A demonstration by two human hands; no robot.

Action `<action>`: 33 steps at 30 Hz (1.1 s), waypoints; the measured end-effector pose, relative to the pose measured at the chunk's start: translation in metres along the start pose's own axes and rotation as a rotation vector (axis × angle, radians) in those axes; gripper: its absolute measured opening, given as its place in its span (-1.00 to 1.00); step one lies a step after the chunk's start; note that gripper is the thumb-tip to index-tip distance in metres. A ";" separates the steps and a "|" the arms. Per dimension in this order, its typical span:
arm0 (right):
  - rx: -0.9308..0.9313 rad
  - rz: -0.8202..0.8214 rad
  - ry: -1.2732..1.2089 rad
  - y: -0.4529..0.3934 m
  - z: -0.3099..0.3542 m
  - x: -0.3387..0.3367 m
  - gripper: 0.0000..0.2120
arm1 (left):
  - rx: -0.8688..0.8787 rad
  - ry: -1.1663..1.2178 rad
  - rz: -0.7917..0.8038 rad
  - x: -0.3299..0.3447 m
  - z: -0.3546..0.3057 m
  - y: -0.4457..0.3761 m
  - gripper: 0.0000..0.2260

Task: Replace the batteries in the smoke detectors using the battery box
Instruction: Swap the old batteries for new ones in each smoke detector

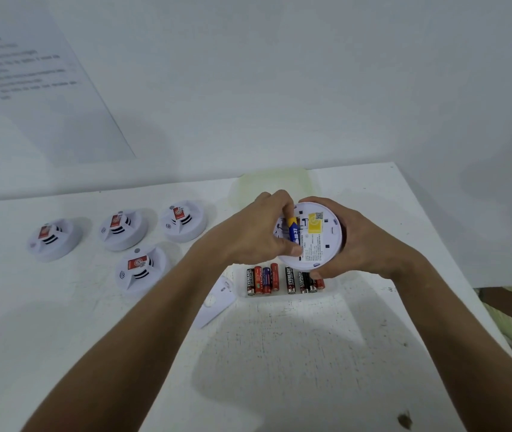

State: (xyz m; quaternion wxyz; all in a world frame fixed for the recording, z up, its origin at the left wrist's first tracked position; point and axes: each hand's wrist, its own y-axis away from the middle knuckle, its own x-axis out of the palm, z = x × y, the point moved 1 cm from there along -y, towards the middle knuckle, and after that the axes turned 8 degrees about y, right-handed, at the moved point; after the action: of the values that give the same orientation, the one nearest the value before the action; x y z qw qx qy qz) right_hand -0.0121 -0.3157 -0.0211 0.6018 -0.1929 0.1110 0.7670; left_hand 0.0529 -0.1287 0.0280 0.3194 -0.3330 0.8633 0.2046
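Item: battery change, one detector in hand.

Near: a white table point(279, 353) is shown, with a loose white cover plate point(217, 302) lying flat just left of the battery box point(282, 296). In the box, red and black batteries point(262, 280) are laid side by side; the right end of the row is covered by the right hand point(363, 244).

Middle: the smoke detector point(309, 235) is held above the box, back face up, gripped round its right rim by the curled fingers of the right hand. A blue and yellow battery point(293, 230) is pinched by the left hand point(254, 232) at the open bay.

Handling advice, as judgement: the detector is best kept level and steady by the right hand, the battery seated one end first against its contact and then pressed flat, and the polarity marks checked before the cover is refitted.

Far left: four more detectors point(131, 271) are set face up on the table, well apart from the box.

Not determinable: whether the battery is being fitted or removed; the polarity marks; the label print; the bay contacts, hidden under fingers. A printed sheet point(30, 76) on the wall is blurred beyond reading.
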 end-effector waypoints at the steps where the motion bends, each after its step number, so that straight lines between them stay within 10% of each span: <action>1: 0.004 0.001 -0.005 0.000 -0.001 -0.001 -0.18 | -0.004 -0.002 0.001 0.000 0.001 -0.001 -0.63; 11: 0.006 -0.043 0.005 -0.006 -0.005 -0.002 -0.15 | 0.025 0.030 -0.352 0.016 0.003 -0.008 -0.82; 18: 0.060 -0.066 -0.007 0.010 -0.016 -0.008 -0.13 | -0.123 0.513 -0.568 -0.003 0.022 -0.030 -0.89; 26: 0.105 -0.070 -0.054 0.030 -0.026 -0.013 -0.13 | -0.260 -0.028 -0.201 0.010 0.059 -0.071 -0.85; 33: 0.100 -0.075 -0.070 0.038 -0.028 -0.019 -0.12 | -0.302 -0.239 -0.214 0.017 0.066 -0.072 -0.79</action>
State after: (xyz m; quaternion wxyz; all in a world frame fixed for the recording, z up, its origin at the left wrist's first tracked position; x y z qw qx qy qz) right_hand -0.0407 -0.3528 -0.0407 0.6425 -0.1395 0.1206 0.7438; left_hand 0.1211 -0.1486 -0.0408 0.3860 -0.4401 0.7386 0.3344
